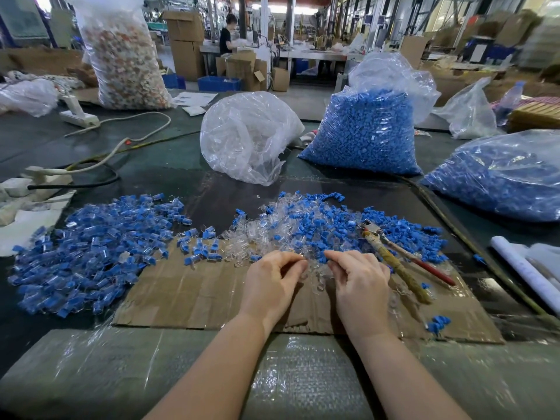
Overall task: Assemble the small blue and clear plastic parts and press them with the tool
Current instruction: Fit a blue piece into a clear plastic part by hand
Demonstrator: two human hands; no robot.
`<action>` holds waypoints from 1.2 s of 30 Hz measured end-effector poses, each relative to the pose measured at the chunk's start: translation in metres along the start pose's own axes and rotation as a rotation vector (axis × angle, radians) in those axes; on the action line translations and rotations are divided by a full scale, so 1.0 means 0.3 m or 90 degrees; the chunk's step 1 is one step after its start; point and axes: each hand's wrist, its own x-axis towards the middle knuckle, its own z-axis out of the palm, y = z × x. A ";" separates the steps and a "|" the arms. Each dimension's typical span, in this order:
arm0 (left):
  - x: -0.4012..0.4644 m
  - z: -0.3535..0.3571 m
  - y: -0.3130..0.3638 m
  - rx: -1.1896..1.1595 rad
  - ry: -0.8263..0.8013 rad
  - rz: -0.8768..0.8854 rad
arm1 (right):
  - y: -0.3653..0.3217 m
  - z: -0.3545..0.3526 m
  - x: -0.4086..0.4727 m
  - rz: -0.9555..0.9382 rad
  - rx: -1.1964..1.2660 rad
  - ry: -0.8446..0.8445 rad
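Clear parts (306,262) pinched by both hands.

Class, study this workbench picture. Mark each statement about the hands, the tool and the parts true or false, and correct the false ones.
1. The pliers lie on the cardboard, right of both hands. True.
2. The right hand grips the pliers. False: nobody holds them; its fingertips pinch a blue part.
3. The left hand works at the clear parts. True.
4. The pile of assembled pieces lies to the right. False: it lies to the left.
5. A bag of blue parts stands behind the loose heap. True.
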 end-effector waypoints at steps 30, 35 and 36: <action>-0.010 -0.013 0.003 -0.106 -0.105 -0.035 | -0.006 0.007 -0.023 -0.097 -0.032 -0.032; -0.007 -0.011 0.000 -0.122 -0.087 -0.049 | -0.007 0.000 -0.018 -0.095 -0.004 -0.029; -0.007 -0.011 0.000 -0.131 -0.089 -0.050 | -0.007 -0.002 -0.018 -0.096 0.002 -0.030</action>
